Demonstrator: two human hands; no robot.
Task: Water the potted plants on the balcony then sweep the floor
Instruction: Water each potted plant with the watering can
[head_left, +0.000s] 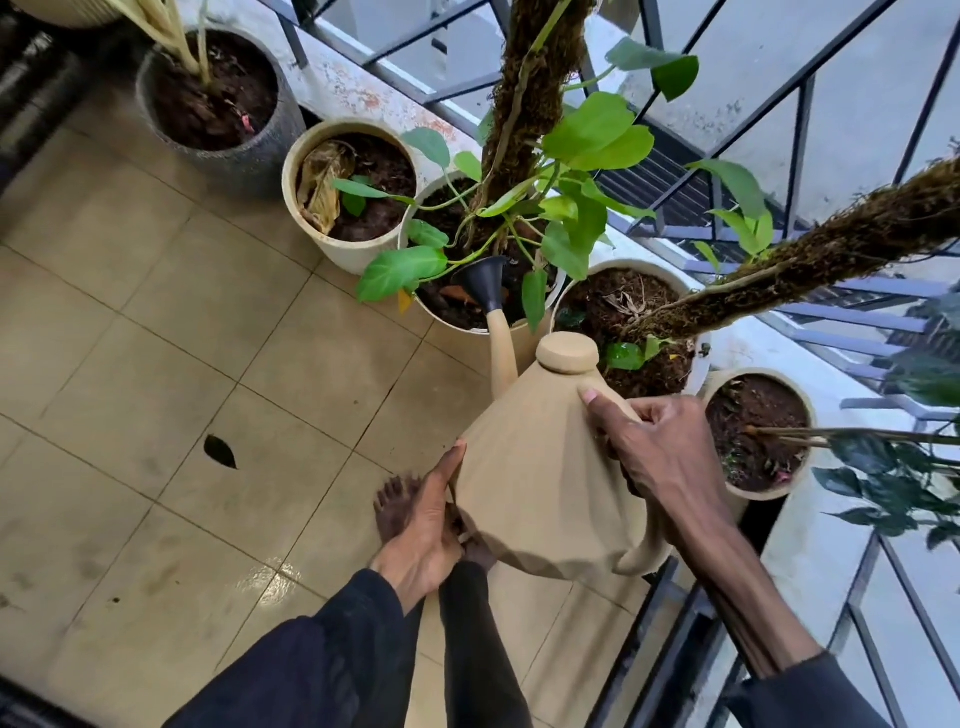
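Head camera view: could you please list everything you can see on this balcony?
Square floor tiles: many, beige, left side.
Metal railing: one, dark grey, right side.
Round plant pots: five in a row, one grey, four cream or white, beside the railing.
Moss-wrapped poles: two, brown, in two white pots.
Beige plastic watering can: one, black nozzle, tipped over a white pot.
Fallen leaf: one, dark, on the tiles.
Left hand: holds the can's lower edge.
Right hand: grips the can's handle.

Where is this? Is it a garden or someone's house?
Most likely a balcony at someone's home. A row of potted plants stands along a low wall, a metal railing runs above it, and the floor is tiled, not soil.
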